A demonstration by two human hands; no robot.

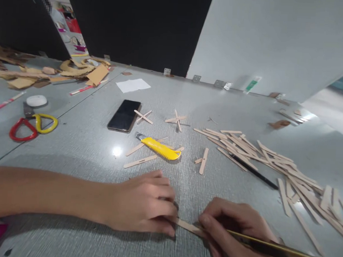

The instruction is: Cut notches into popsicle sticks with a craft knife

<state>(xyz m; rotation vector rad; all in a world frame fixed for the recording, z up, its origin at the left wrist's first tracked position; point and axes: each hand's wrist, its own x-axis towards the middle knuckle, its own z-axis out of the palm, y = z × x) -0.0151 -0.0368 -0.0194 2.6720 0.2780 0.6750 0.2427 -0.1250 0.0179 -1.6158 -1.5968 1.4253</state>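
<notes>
My left hand (147,204) rests on the table, fingers bent and pressed together over one end of a wooden craft stick (188,225). My right hand (237,231) is closed in a writing grip around a slim gold-and-black tool (280,251), whose exact kind I cannot make out. Its dark tip meets the stick between my hands. Beyond them lies a yellow utility knife (161,148), blade partly out, across several craft sticks. Two short stick pieces (203,161) sit to its right. Crossed sticks (143,116) and a second crossed set (176,120) are farther back.
Loose craft sticks (273,160) spread over the right side, with a black pen-like rod (252,171) among them. A phone (124,115), white paper (133,85), scissors (46,124), a white mouse (36,100) and cardboard scraps (77,70) lie back and left. Upright panels (136,27) border the rear.
</notes>
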